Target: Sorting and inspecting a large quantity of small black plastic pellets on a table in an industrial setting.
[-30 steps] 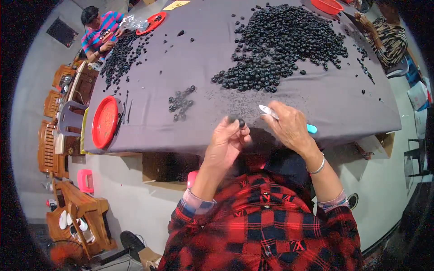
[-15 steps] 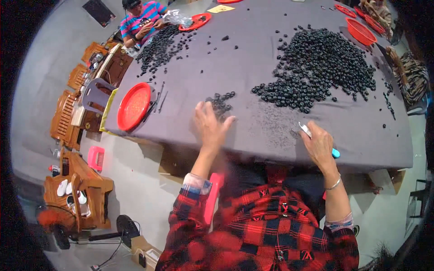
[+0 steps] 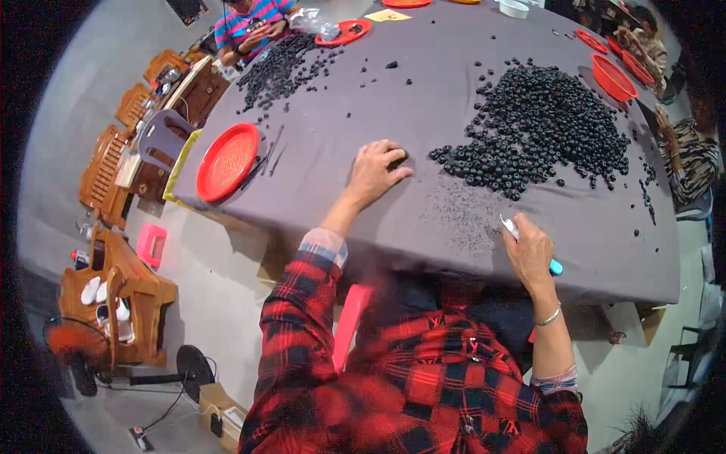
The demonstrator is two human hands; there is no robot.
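Only one view here, the head camera looking down. The left hand [image 3: 376, 172] is stretched out flat-ish on the grey surface [image 3: 423, 98], fingers [image 3: 398, 175] curled together over a little clump of dark beads [image 3: 398, 157], so it's covering them rather than pinching; I can't tell whether any single bead is actually gripped.

The right hand [image 3: 529, 253] sits at about 4 o'clock from the left one, near the front edge of the surface, fingers closed around a small tool with a white tip and a blue end [image 3: 554, 266]. The white tip [image 3: 508, 225] pokes out toward 11 o'clock, the blue end sticks out the other side of the fist. There's a thin bracelet [image 3: 550, 318] on that wrist, and both arms come out of a red-and-black plaid shirt [image 3: 423, 378].

The big pile of dark beads [image 3: 544, 125] is at roughly 2 o'clock from the left hand, close but not touching it. A red plate [image 3: 227, 160] lies at 9 o'clock from the left hand, near the surface's left edge. A second scatter of beads [image 3: 283, 64] is up at 11 o'clock, in front of another person in a striped top [image 3: 249, 19]. More red plates [image 3: 612, 76] sit at the far right. Wooden chairs [image 3: 106, 170] line the floor on the left.
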